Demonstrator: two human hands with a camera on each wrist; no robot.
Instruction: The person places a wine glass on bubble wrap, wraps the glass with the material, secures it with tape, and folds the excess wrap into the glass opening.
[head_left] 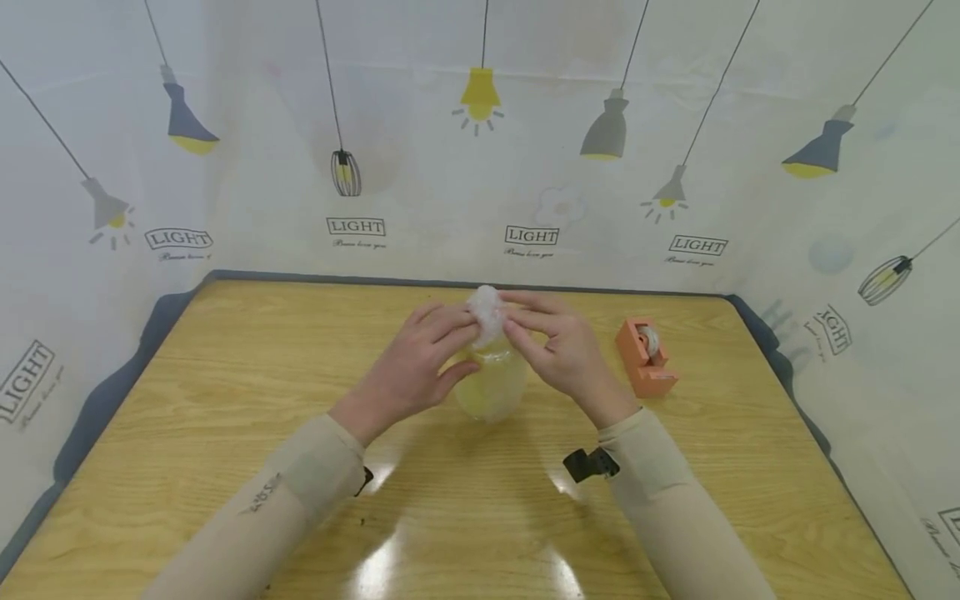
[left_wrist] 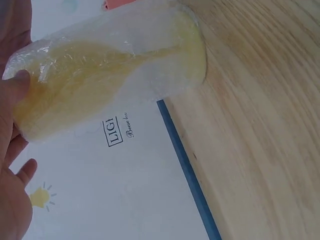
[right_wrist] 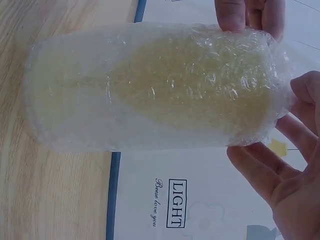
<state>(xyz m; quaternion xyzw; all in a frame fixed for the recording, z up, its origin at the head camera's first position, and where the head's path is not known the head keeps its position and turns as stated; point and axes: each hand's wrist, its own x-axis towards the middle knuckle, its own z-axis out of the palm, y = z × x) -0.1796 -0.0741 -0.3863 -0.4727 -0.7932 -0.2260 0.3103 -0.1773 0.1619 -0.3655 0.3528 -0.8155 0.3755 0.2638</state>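
Observation:
A cylinder swathed in clear bubble wrap (head_left: 491, 390), yellowish inside, stands upright on the wooden table. What the wrap covers is too blurred to name. Bunched wrap (head_left: 487, 315) gathers at its top. My left hand (head_left: 412, 358) holds this upper end from the left, its fingers on the bunched wrap and its thumb lower down. From the right, my right hand (head_left: 561, 346) grips the same end between thumb and fingers. The right wrist view shows the wrapped cylinder (right_wrist: 150, 92) at full length, with the right hand (right_wrist: 292, 185) about its top rim.
An orange tape dispenser (head_left: 647, 358) with a roll of tape stands right of the cylinder. The wooden table (head_left: 247, 383) has a dark edge at the back. Behind it hangs a white cloth (head_left: 420, 192) printed with lamps.

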